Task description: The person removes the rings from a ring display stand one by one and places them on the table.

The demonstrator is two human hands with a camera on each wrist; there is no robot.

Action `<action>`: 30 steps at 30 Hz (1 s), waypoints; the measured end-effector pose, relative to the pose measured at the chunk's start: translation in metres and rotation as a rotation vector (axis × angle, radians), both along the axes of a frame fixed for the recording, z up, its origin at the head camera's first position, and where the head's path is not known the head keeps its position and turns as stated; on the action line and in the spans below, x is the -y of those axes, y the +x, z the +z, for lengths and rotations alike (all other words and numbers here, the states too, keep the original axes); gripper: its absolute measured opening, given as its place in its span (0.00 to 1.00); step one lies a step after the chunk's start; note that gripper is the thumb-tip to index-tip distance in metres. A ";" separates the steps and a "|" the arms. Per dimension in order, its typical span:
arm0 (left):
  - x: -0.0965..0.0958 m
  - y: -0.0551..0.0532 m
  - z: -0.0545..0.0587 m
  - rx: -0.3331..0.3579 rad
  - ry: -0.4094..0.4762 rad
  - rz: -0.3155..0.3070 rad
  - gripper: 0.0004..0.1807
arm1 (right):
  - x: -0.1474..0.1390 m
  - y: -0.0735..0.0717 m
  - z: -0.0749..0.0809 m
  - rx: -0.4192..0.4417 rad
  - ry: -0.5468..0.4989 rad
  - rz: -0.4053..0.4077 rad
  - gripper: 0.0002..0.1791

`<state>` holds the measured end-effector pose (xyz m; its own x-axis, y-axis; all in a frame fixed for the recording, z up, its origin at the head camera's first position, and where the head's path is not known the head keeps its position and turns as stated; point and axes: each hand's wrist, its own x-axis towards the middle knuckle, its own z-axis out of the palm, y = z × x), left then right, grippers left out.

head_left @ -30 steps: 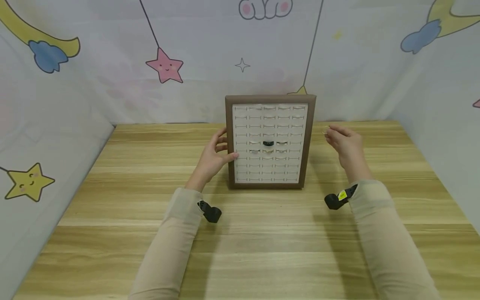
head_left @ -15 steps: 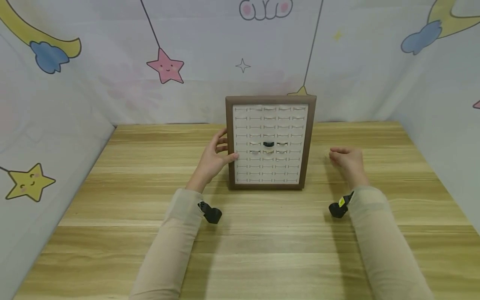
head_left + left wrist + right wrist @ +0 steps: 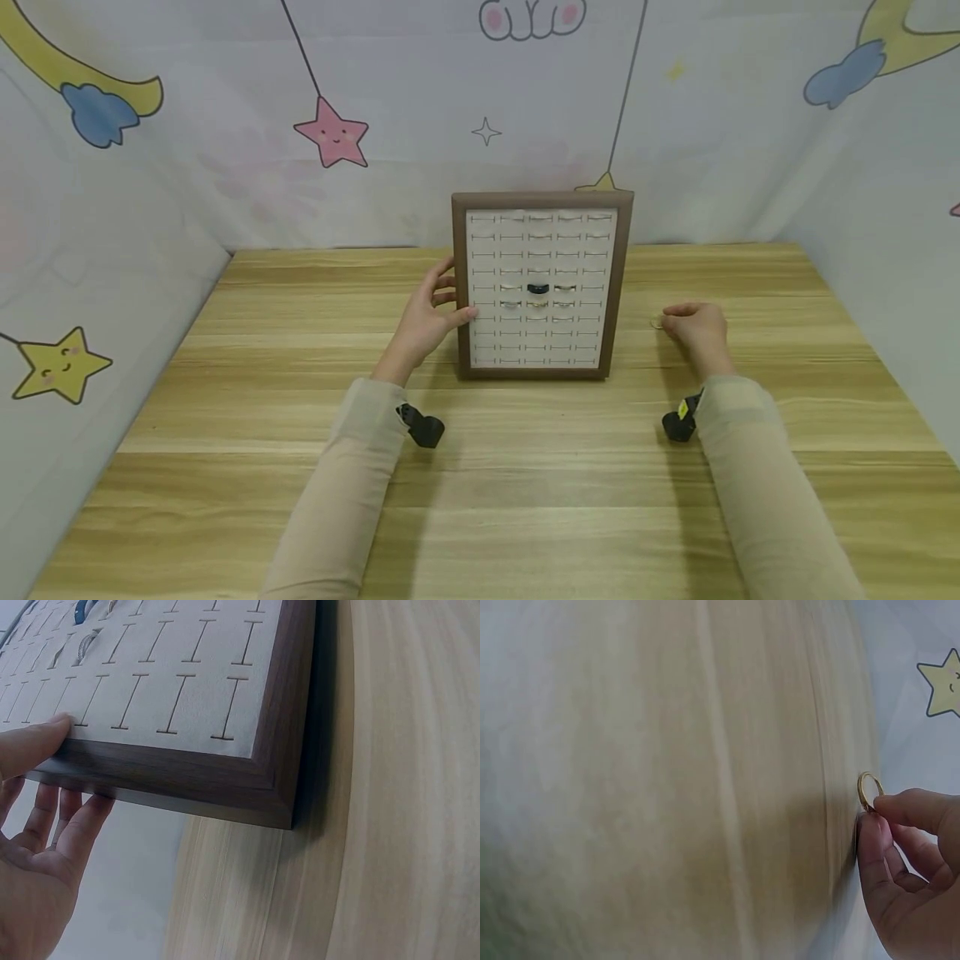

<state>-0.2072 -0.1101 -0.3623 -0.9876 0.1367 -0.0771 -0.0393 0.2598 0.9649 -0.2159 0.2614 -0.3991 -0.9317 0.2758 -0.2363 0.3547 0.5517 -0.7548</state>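
Observation:
A ring display board point(image 3: 491, 342) with a brown wooden frame stands upright near the back of the table. Its pale slotted panel carries several rings in the middle rows, among them a dark ring point(image 3: 537, 289). My left hand point(image 3: 426, 323) grips the frame's left side, thumb on the front and fingers behind; the left wrist view shows that thumb point(image 3: 41, 742) at the panel's edge. To the right of the board, my right hand point(image 3: 699, 332) pinches a gold ring point(image 3: 861, 793) between thumb and fingertips, low over the table.
The wood-grain table point(image 3: 525, 500) reaches back to a white cloth backdrop point(image 3: 405, 167) printed with stars and moons. Cloth sides border the table at left and right. A small black camera sits on each wrist point(image 3: 426, 429).
My right hand has come down and nearer to me with the gold ring, from beside the board's upper part to low over the table. The left hand and board have stayed put.

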 end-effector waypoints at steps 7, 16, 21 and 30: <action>-0.001 0.000 0.000 0.002 0.002 -0.001 0.44 | -0.001 0.001 0.000 -0.026 0.010 0.009 0.21; -0.001 0.001 0.001 -0.003 0.005 -0.002 0.45 | -0.001 0.002 0.008 -0.036 -0.076 -0.042 0.22; 0.000 0.001 0.000 -0.002 0.004 -0.001 0.44 | 0.007 0.000 0.026 -0.123 -0.095 -0.067 0.22; 0.000 0.001 -0.001 -0.007 0.001 -0.002 0.44 | 0.032 -0.001 0.074 -0.334 -0.227 -0.082 0.21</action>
